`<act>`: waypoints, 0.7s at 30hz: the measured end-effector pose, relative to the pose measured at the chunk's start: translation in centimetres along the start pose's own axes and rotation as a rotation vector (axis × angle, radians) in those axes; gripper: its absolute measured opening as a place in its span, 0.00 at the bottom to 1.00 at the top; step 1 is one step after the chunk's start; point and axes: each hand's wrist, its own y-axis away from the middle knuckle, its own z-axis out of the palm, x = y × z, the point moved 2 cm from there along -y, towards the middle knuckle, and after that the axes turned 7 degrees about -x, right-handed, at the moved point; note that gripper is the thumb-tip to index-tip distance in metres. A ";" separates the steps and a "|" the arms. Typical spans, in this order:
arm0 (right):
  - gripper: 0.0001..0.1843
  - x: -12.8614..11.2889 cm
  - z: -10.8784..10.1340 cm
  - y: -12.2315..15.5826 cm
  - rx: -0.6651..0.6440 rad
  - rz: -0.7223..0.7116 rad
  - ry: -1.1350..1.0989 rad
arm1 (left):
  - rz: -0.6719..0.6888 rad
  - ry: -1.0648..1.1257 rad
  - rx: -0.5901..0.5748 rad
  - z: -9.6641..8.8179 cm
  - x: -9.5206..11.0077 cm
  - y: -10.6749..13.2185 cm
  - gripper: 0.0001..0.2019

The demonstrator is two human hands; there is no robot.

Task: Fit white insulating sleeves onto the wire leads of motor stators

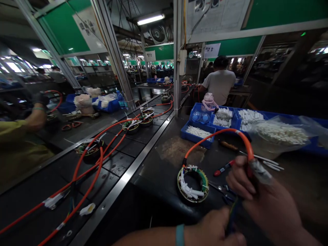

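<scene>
My right hand (269, 201) is wrapped round the end of a thick orange cable (217, 132). The cable arcs to the left and down into a ring-shaped wound stator (193, 200), which lies on the bench with white sleeves on one side and green on the other. A greyish wrapping (261, 172) shows by my right thumb; I cannot make out what it is. My left hand (214, 227), below a teal wristband, is closed on dark blue and yellow-green wires (232, 215) at the cable's end. The wire tips are hidden.
A red marker (223, 168), pliers (228, 197) and a wooden-handled tool (228, 146) lie near my hands. Blue bins (198, 137) of white sleeves and a plastic bag (279, 133) stand behind. Left is a conveyor (120, 167) with several cabled stators; a co-worker's arm (36, 118) is beyond.
</scene>
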 end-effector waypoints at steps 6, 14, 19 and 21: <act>0.14 -1.6 0.0 -5.0 0.136 0.037 -0.244 | -0.097 -0.604 0.198 -7.5 -3.4 -0.3 0.08; 0.09 4.6 1.3 -5.1 0.012 -0.068 -0.103 | 0.047 -0.535 0.432 -6.1 -6.3 2.8 0.18; 0.09 5.0 2.7 -6.9 -0.071 0.094 -0.027 | -0.032 -0.106 0.668 -6.0 -6.9 2.6 0.26; 0.09 5.2 2.8 -7.8 -0.126 0.182 0.113 | -0.060 -0.010 0.726 -6.3 -6.1 2.8 0.28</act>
